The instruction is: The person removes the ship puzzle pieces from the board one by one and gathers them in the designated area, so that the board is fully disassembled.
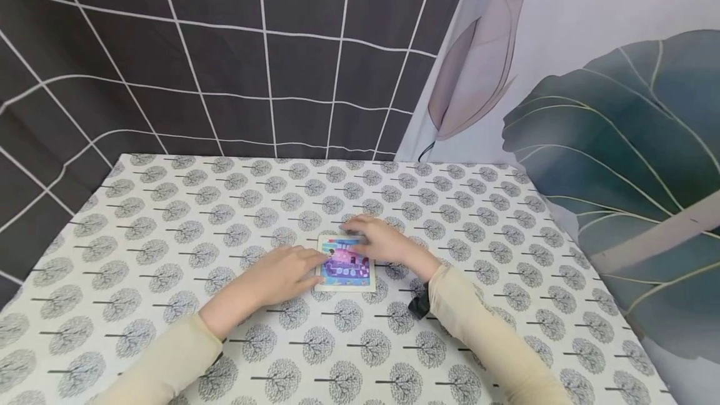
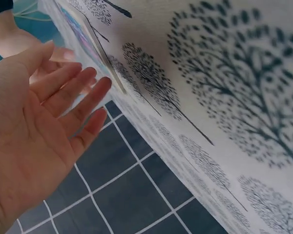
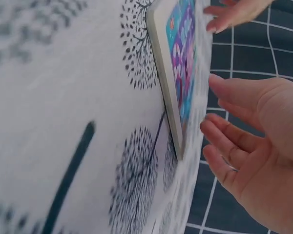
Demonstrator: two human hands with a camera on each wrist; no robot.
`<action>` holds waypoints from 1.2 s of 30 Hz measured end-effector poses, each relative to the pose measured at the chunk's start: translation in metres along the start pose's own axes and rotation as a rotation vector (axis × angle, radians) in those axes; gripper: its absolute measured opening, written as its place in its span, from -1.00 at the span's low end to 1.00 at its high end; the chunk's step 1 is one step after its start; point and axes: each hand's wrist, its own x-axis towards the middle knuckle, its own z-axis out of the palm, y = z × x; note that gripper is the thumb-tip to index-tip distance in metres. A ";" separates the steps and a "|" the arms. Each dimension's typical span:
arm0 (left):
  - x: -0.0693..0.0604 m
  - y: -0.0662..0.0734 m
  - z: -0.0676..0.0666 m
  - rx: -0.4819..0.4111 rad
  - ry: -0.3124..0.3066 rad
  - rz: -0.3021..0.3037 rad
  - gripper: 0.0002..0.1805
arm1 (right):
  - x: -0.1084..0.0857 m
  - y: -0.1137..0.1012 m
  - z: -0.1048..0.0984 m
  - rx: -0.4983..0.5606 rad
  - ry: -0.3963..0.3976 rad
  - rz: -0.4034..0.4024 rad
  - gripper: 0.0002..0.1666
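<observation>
A thin square picture board point(image 1: 343, 272) with a pale border lies flat on the table. Its printed picture is pink, purple and blue. My left hand point(image 1: 281, 277) is at the board's left side, fingers extended, with the tips near or over its edge. Over the upper right part hovers my right hand point(image 1: 385, 241), its fingers slightly bent. In the left wrist view, the left hand point(image 2: 44, 117) has loose, spread fingers beside the board point(image 2: 92, 36). The right wrist view shows the right hand point(image 3: 263, 141) relaxed and apart from the board point(image 3: 167, 73), holding nothing.
A white cloth point(image 1: 349, 355) printed with grey trees covers the table. Behind it hangs a dark curtain point(image 1: 225, 61) with white grid lines. A pale curtain point(image 1: 478, 111) with large leaf prints hangs at the right. A black strap point(image 1: 419, 305) shows at the right wrist.
</observation>
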 end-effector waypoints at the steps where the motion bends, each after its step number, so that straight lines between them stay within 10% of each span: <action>1: 0.002 0.000 0.000 0.008 -0.010 0.014 -0.51 | 0.003 -0.001 0.000 -0.018 -0.003 -0.003 -0.48; 9: 0.014 0.007 0.002 0.019 -0.114 0.047 -0.47 | 0.015 -0.009 0.004 -0.075 -0.069 0.001 -0.62; 22: 0.019 0.009 0.013 0.204 -0.086 0.025 -0.42 | 0.036 -0.013 0.003 0.035 -0.136 0.075 -0.61; 36: 0.022 0.002 0.011 -0.022 -0.108 -0.016 -0.42 | 0.051 -0.017 -0.003 0.108 -0.212 0.216 -0.57</action>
